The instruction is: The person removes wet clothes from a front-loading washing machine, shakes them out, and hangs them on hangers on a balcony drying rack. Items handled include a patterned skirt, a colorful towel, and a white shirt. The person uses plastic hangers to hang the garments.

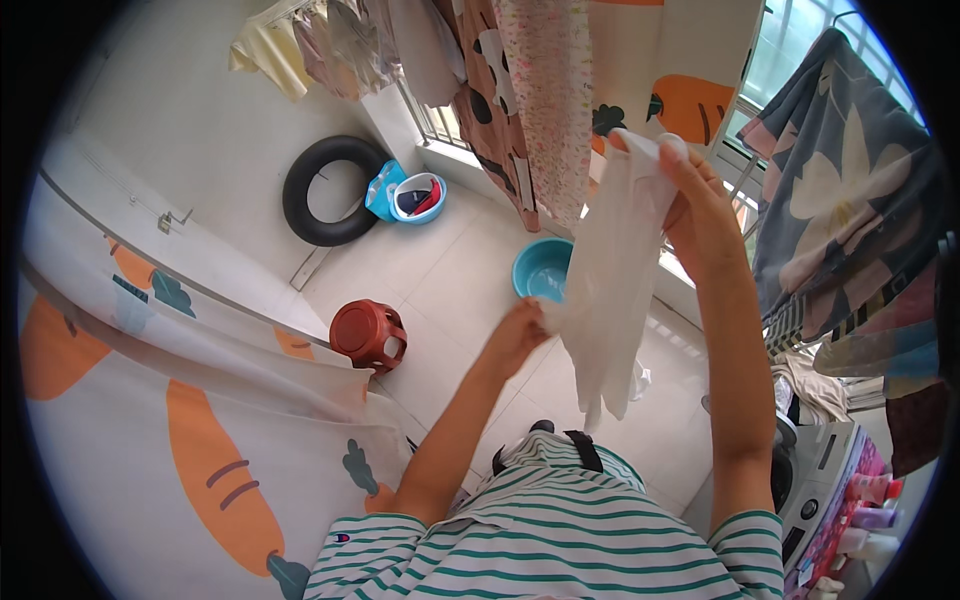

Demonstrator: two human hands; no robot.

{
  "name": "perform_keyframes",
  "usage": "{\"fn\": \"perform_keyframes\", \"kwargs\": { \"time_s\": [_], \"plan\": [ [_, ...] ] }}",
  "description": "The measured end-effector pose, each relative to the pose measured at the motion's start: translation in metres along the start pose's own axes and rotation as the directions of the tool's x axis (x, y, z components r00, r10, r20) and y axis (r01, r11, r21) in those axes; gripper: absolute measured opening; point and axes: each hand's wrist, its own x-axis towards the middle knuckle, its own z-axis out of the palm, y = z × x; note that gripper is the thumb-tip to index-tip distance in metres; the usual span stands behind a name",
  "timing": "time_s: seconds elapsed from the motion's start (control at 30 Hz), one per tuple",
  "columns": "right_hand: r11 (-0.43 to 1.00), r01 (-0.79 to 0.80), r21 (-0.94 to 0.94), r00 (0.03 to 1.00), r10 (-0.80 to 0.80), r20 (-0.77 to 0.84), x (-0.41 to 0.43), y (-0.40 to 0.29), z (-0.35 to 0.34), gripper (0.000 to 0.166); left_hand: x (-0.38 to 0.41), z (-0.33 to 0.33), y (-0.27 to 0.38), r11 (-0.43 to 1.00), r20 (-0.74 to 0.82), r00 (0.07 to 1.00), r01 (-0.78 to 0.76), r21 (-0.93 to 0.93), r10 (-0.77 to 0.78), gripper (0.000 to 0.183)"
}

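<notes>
A thin white garment hangs down in front of me, its lower ends dangling above the tiled floor. Raised at the upper right, my right hand grips the top edge of the cloth between thumb and fingers. My left hand is lower, at the garment's left side, closed on a bit of the white fabric and slightly blurred. Behind the cloth, partly hidden by it, a teal plastic basin stands on the floor.
A red plastic stool, a black inner tube and a small blue-white tub are at the left. Laundry hangs above, with a patterned blanket at the right. Bottles stand on a washing machine. A carrot-print curtain hangs left.
</notes>
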Motion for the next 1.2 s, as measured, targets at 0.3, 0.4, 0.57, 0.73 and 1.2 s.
{"fn": "perform_keyframes", "kwargs": {
  "time_s": [0.3, 0.4, 0.57, 0.73, 1.2],
  "plan": [
    [0.999, 0.024, -0.022, 0.959, -0.029, -0.282, -0.019, -0.001, -0.066, 0.045, -0.039, 0.01, 0.144, 0.884, -0.245, 0.861, -0.379, 0.276, 0.445, 0.019],
    [1.0, 0.017, 0.011, 0.966, -0.014, -0.256, -0.016, 0.001, -0.062, 0.044, -0.032, 0.003, 0.148, 0.917, -0.167, 0.934, -0.255, 0.307, 0.316, 0.02],
    [0.986, -0.146, 0.083, 0.947, 0.163, -0.276, -0.002, 0.033, -0.084, 0.037, -0.014, -0.005, 0.165, 0.856, -0.184, 0.9, -0.288, 0.428, 0.395, 0.029],
    [0.914, -0.287, -0.288, 0.916, 0.173, -0.362, 0.041, 0.036, -0.089, 0.048, 0.012, 0.001, 0.217, 0.595, -0.071, 0.806, -0.37, 0.714, 0.587, 0.029],
    [0.248, 0.145, -0.958, 0.987, -0.11, 0.12, -0.014, 0.194, -0.106, 0.022, -0.005, -0.111, 0.046, -0.315, -0.137, 0.99, 0.117, 0.942, -0.042, 0.017]
  ]
}}
